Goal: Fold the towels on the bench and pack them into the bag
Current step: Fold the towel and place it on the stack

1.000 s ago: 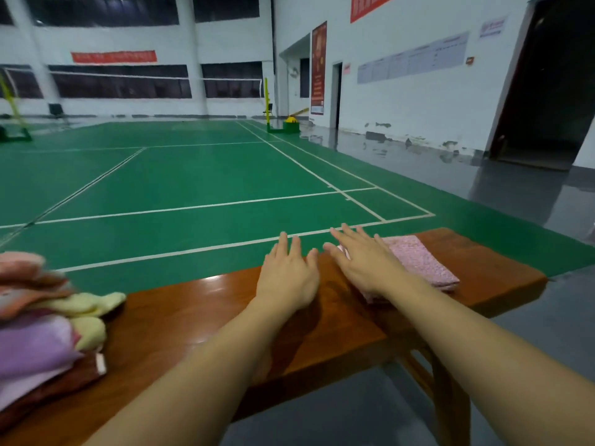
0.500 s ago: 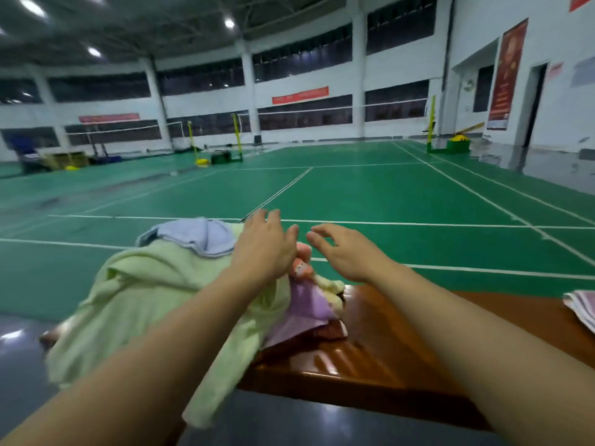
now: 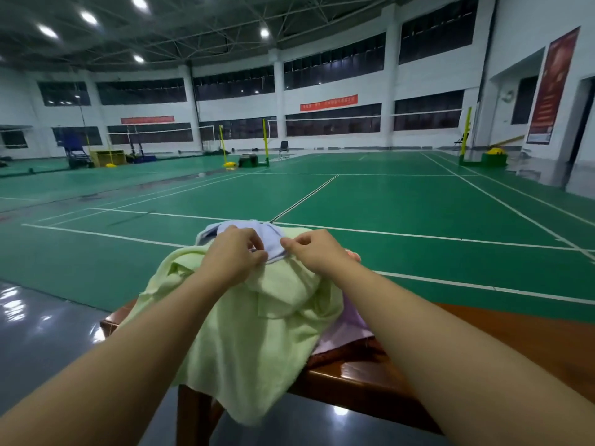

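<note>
Both arms reached forward over the bench [image 3: 502, 346]. The left hand [image 3: 233, 254] and right hand [image 3: 317, 252] each pinched the near edge of a blue towel [image 3: 272, 238] atop the pile, above a green towel [image 3: 257, 342] and a purple one [image 3: 349, 323]. Writing on the red banners [image 3: 328, 103] was unreadable.

The pale blue towel [image 3: 272, 239] shows only in part: the left hand [image 3: 233, 254] and right hand [image 3: 317, 252] cover its near edge, so each grip's fingertips stay unseen. The green towel [image 3: 257, 333] buries most of the pile; a lilac towel [image 3: 349, 323] peeks out beneath. The table [image 3: 483, 336] runs off the right edge. Writing on the far red banners [image 3: 328, 103] is too small to read.
</note>
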The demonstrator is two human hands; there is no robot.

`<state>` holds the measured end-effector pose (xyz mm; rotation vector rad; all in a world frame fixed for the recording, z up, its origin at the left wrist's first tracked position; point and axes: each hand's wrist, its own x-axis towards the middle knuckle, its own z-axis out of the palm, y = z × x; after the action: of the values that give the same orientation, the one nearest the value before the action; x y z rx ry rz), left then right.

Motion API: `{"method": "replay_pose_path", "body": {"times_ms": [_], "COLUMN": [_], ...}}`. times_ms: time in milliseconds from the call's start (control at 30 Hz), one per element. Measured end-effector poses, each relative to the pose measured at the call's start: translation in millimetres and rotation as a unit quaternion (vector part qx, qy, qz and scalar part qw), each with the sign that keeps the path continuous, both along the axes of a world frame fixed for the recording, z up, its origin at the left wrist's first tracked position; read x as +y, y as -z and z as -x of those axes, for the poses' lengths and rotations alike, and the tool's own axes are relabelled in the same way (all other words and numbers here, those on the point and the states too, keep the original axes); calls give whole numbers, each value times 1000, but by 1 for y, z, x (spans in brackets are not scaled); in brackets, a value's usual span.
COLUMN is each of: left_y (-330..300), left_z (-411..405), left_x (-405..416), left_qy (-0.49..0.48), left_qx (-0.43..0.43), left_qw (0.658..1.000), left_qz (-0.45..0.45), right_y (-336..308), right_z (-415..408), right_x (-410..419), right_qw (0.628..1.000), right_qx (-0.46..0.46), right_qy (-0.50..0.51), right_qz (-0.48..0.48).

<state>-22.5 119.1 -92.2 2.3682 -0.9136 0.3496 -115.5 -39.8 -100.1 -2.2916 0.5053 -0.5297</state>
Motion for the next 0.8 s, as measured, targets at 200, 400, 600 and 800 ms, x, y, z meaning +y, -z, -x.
{"method": "replay_pose_path", "body": {"times_ms": [200,400,600,800], "left_y": [0,-5,-32,-43], "left_z": [-2,-6,-15,16], "left_x": [-7,-9,-28,-84], "left_qy": [48,-22,2,79], "left_qx": [-15,-76,-11,-2], "left_qw": [999,997,999,990], "left_qz": [-19,-5,47,118], "right_y": [-4,-23,-79,-107], "right_z": [-10,-12,20,91], "right_x": [3,-8,-46,-113], "right_qw": [998,952,832,811], "right_qx": [13,-130,-343,-411], "right_qy": [32,8,71,159], "right_qz": [-59,-277,-430,-385]}}
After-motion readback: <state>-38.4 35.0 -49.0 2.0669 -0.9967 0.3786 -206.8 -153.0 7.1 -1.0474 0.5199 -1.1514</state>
